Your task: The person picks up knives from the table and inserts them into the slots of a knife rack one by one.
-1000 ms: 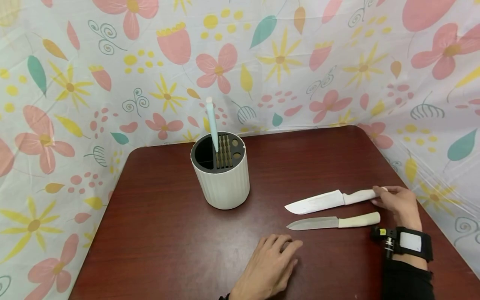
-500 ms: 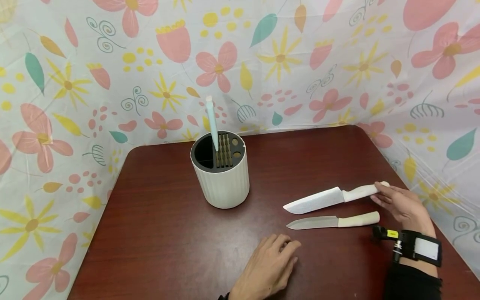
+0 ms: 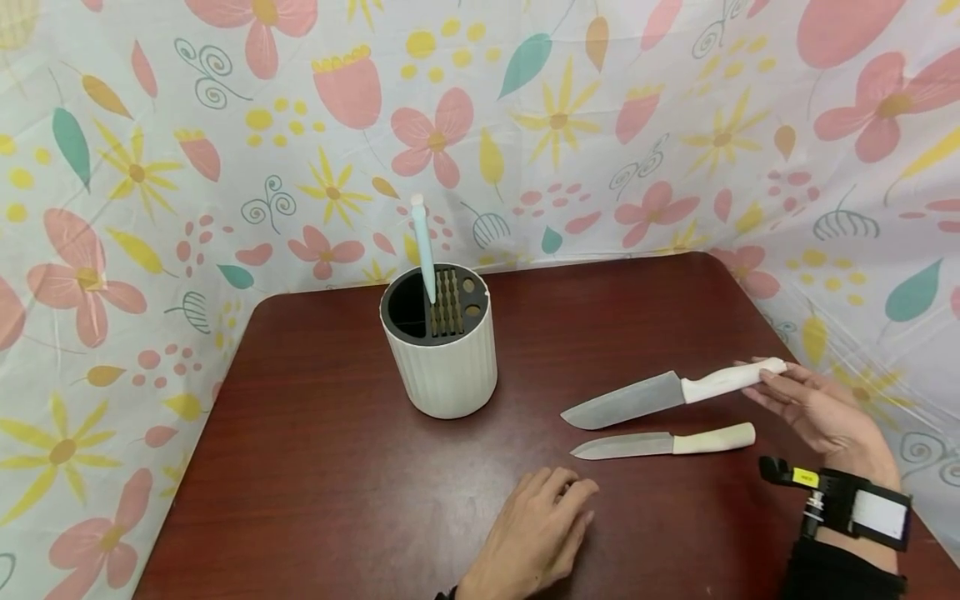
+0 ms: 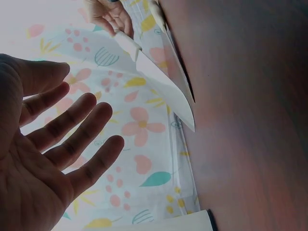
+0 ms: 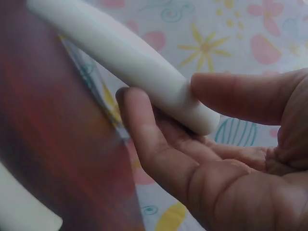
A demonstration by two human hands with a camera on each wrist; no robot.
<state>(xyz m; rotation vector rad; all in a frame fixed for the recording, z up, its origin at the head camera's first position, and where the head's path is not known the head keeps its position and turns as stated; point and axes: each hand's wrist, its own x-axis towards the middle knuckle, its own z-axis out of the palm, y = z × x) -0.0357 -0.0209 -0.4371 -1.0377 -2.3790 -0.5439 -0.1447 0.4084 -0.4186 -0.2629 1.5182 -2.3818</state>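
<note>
My right hand [image 3: 832, 417] pinches the white handle end of a broad kitchen knife [image 3: 626, 402] between thumb and fingers. In the right wrist view the thumb presses one side of that handle [image 5: 120, 53], with the fingertips on the other. The handle is raised, and the blade slants down so its tip is at the table in the left wrist view. Just in front lies a narrower knife [image 3: 630, 446] with a cream handle, its blade pointing left. My left hand [image 3: 532, 529] rests near the table's front, fingers relaxed, holding nothing.
A white ribbed knife holder [image 3: 450, 379] with a black slotted top stands left of the knives. A light-blue handle [image 3: 424, 250] sticks up from it. The dark red-brown table [image 3: 315, 467] ends at a flowered cloth [image 3: 555, 125] behind and beside it.
My right hand has moved slightly right and lifted the handle of the broad knife, tilting the blade. The left hand and the narrower knife have stayed in place.
</note>
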